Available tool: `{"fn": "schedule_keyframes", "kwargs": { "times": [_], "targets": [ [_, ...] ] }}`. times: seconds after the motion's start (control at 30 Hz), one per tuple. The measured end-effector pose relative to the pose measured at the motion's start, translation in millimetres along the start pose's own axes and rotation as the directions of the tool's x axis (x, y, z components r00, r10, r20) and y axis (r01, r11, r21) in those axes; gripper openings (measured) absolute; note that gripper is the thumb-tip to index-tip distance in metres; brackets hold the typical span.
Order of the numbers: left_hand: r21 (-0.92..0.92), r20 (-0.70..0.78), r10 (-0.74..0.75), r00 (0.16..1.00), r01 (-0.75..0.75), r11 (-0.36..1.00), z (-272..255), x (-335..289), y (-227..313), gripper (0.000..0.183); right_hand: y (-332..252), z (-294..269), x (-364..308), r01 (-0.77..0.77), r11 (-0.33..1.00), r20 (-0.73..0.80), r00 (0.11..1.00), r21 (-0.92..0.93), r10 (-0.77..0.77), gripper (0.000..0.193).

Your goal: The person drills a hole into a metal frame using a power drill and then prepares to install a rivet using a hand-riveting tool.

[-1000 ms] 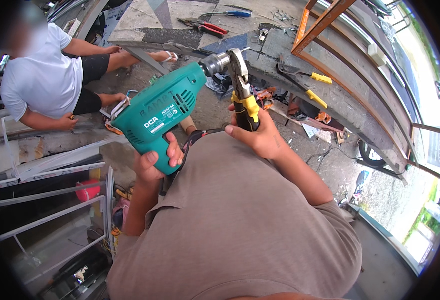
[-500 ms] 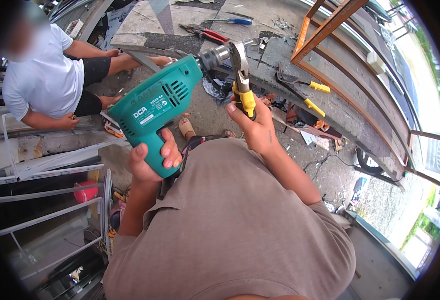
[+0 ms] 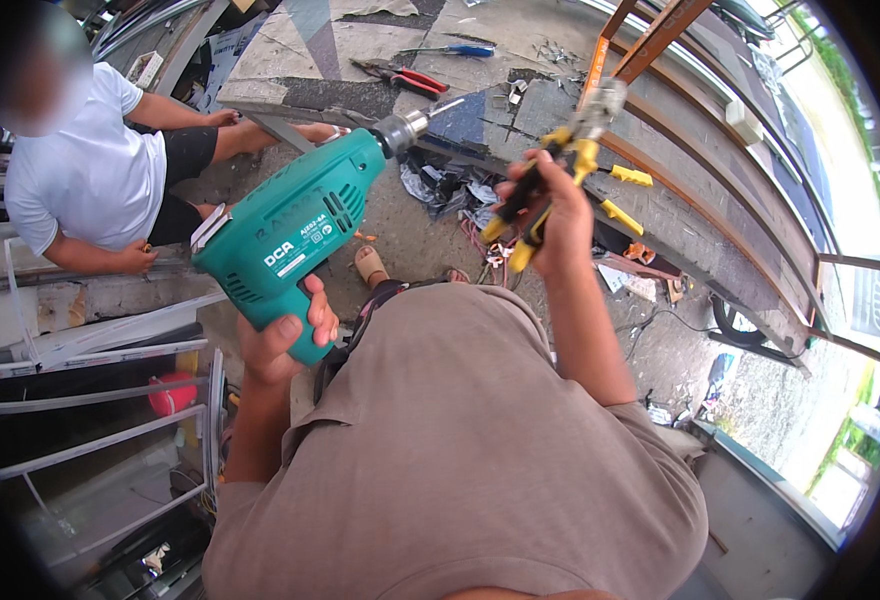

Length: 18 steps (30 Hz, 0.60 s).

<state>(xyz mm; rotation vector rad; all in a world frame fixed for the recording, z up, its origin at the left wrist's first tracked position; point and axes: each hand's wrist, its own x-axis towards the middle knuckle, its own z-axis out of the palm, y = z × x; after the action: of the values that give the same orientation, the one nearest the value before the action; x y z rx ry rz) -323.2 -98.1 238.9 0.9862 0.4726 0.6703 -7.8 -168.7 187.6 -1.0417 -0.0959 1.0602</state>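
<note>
My left hand is wrapped round the grip of a green electric drill, which points up and to the right. A thin drill bit sticks out of its metal chuck. My right hand holds a pair of pliers with black and yellow handles, the metal head pointing up. The handles stand apart, and my fingers pass round them. Right of the chuck, the pliers are clear of it and slightly blurred.
On the worktable lie red-handled pliers, a blue-handled screwdriver and a yellow-handled tool. An orange metal frame stands at right. A person in white sits at left; pale frame bars are below.
The pliers have come off the drill's chuck and moved right with my right hand, their handles spreading. The drill has shifted slightly left and down, and its bit is now in plain sight.
</note>
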Motion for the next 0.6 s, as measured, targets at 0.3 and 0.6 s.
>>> {"fn": "schedule_keyframes", "kwargs": {
  "times": [0.3, 0.6],
  "targets": [
    [-0.152, 0.043, 0.094, 0.995, -0.087, 0.984, -8, 4, -11, 0.072, 9, -11, -38, 0.177, 0.827, 0.387, 0.921, -0.534, 0.053, 0.043],
    [-0.175, 0.078, 0.119, 0.990, -0.104, 0.979, -7, 2, -15, 0.075, 2, 7, -48, 0.201, 0.746, 0.469, 0.867, -0.635, 0.166, 0.035]
  ]
}}
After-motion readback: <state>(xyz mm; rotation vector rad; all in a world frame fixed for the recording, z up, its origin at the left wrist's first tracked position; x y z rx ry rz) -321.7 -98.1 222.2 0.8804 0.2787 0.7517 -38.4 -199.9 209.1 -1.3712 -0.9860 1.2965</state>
